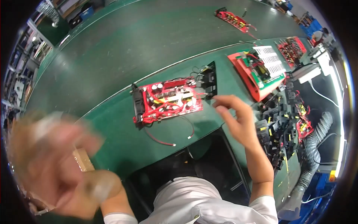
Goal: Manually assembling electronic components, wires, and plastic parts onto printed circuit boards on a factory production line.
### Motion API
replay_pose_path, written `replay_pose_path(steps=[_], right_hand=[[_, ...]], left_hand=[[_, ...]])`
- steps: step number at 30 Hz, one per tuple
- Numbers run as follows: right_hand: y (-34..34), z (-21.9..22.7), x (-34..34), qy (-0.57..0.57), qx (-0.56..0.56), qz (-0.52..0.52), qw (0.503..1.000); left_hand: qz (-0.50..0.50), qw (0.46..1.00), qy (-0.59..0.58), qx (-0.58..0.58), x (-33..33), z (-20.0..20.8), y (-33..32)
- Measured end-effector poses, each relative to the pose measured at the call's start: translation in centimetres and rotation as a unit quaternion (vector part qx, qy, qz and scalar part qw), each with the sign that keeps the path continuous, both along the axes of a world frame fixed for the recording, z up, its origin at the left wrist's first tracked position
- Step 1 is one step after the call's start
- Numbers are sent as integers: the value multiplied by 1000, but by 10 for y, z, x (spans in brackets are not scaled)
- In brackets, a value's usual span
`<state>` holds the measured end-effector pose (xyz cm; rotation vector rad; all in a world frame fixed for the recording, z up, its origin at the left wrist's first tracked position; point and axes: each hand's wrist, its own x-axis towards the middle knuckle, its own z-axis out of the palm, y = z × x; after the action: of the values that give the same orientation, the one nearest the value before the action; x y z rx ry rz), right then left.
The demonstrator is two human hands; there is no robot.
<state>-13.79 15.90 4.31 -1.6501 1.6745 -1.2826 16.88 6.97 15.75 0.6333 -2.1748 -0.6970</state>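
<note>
A red circuit board (167, 99) lies on the green bench, with a black end plate on its left side, white-topped capacitors and loose red wires. Past its right end stands a black plastic bracket (209, 82) with thin dark wires. My right hand (236, 117) is at the lower end of this bracket, thumb and forefinger drawn together; whatever sits between the fingertips is too small to make out. At the far left my left hand (56, 160) is raised close to the camera, smeared by motion, its fingers unreadable. Beneath it a cardboard box (83, 160) partly shows.
An orange-red tray (244, 76) bearing a green board and a white grid block stands right of the bracket. Black plastic parts (278, 128) are heaped at the right, beside a grey flexible duct (315, 149). Another red board (235, 20) lies on the far green surface (123, 44).
</note>
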Motion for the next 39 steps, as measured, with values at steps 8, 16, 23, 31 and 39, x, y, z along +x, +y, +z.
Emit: replay_pose_path(steps=[8,16,23,31,39], right_hand=[[16,-68,45,290,53,224,929],[20,-62,45,212,87,210,950],[23,-76,35,126,101,211,964],[36,-110,-18,-21,138,-29,990],[-22,-67,39,44,97,150,983]], left_hand=[[-45,961,-233,145,3,-112,12],[6,998,-55,18,-3,-185,16],[30,990,-140,-16,-41,-106,-41],[-66,964,-222,-126,-85,-49,-41],[-188,957,-217,-46,-62,-24,11]])
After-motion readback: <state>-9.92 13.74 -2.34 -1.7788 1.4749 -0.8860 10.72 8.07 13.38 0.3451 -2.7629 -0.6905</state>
